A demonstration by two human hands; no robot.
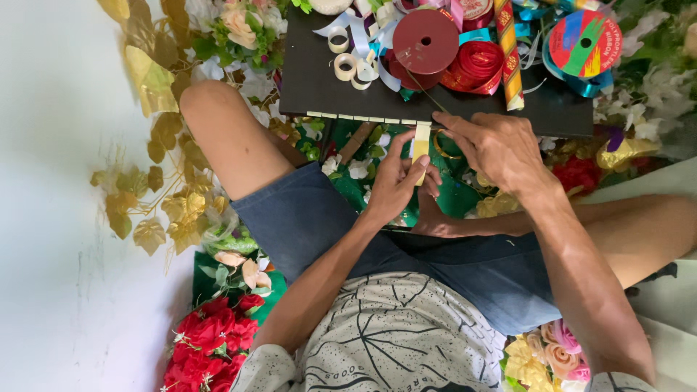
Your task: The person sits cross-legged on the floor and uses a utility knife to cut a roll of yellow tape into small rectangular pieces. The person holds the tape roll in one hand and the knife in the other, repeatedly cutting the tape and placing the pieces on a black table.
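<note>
At the near edge of the black bench (312,87), your left hand (396,185) pinches a cream ribbon strip (421,145) between thumb and fingers, closed on it. Your right hand (494,149) lies just beside it, fingers curled, fingertips pressing the strip's top end against the bench edge.

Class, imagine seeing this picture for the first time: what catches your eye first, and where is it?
Both hands meet mid-frame: the left hand pinches a cream ribbon strip hanging off the black board, with the right hand alongside. A dark red ribbon spool tops the board; red roses lie bottom left.
</note>
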